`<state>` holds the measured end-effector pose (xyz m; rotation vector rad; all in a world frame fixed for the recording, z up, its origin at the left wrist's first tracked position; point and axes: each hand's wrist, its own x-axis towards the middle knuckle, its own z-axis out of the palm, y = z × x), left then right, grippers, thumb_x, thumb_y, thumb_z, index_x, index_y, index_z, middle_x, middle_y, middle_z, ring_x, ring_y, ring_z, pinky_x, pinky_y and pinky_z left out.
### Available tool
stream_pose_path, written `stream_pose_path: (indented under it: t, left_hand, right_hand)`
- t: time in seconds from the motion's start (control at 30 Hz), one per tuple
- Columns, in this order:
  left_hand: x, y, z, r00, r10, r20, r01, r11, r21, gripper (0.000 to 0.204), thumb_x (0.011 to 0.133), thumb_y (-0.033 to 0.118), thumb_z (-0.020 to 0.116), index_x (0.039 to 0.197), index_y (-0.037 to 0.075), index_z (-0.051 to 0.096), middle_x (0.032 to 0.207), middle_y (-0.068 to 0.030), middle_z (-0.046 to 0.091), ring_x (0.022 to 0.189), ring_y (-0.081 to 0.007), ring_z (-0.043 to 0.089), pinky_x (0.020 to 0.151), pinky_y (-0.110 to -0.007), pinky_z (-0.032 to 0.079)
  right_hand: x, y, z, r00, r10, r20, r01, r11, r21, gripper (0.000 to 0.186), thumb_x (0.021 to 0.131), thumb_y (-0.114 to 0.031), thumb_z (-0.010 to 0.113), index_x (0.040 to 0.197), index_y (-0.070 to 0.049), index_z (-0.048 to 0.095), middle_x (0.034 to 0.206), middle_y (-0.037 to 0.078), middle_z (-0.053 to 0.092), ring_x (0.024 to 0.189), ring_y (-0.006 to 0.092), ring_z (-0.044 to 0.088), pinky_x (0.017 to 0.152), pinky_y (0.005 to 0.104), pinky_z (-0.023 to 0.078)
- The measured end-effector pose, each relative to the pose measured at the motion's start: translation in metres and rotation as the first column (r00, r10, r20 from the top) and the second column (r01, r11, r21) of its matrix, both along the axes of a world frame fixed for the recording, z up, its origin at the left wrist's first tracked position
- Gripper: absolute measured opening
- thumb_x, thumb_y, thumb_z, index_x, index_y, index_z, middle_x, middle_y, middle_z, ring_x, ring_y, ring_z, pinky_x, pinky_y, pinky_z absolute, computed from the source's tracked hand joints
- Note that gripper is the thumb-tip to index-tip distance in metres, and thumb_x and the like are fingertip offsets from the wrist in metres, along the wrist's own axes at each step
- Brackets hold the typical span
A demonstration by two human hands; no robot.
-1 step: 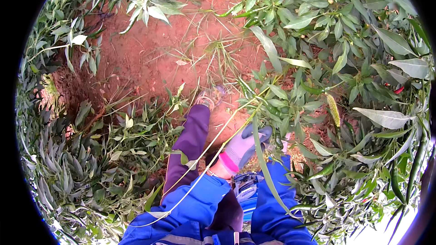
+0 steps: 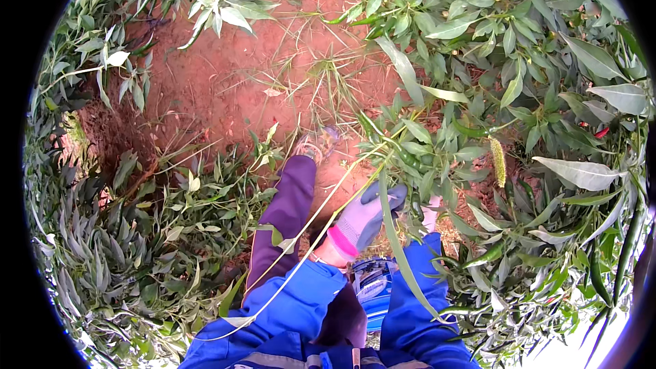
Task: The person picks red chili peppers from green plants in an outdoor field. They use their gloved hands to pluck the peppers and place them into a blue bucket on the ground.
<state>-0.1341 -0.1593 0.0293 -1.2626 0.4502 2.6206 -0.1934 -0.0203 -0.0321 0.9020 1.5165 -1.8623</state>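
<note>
Left hand [image 2: 363, 219]: placed among pepper leaves [image 2: 418, 134]; grip couldn't be told.
Right hand [image 2: 430, 214]: mostly hidden; grip likewise unclear.
Leaves: apparently being handled; parting was needed.

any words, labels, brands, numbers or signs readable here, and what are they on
No text can be read in this view.
Blue and white object by the left sleeve: patterned; any print is too small and blurred to read.
Glove on the left hand: no lettering seen.
</note>
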Motion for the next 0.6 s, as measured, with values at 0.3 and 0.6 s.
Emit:
stream_pose_path:
  t: [0.3, 0.6]
  left_hand:
    - [0.012, -0.029, -0.029, 0.942, 0.335, 0.033, -0.319, 0.857, 0.405, 0.039, 0.099, 0.035, 0.052, 0.122, 0.004, 0.058, 0.110, -0.0167, 0.064, 0.097, -0.0279, 0.056, 0.072, -0.033, 0.050]
    - [0.004, -0.028, -0.023, 0.918, 0.396, -0.009, -0.346, 0.813, 0.468, 0.036, 0.098, 0.036, 0.052, 0.119, 0.008, 0.062, 0.108, -0.0144, 0.066, 0.101, -0.0273, 0.056, 0.072, -0.034, 0.049]
  right_hand:
    - [-0.053, -0.019, 0.072, 0.804, 0.590, 0.075, -0.592, 0.780, 0.201, 0.032, 0.086, -0.028, 0.067, 0.101, 0.000, 0.065, 0.076, 0.004, 0.067, 0.053, 0.0062, 0.048, 0.046, 0.0229, 0.037]
    - [-0.051, 0.019, 0.016, 0.205, 0.962, -0.180, -0.615, 0.270, 0.741, 0.033, 0.084, -0.021, 0.066, 0.112, -0.004, 0.064, 0.094, 0.010, 0.066, 0.068, 0.0211, 0.059, 0.058, 0.0306, 0.046]
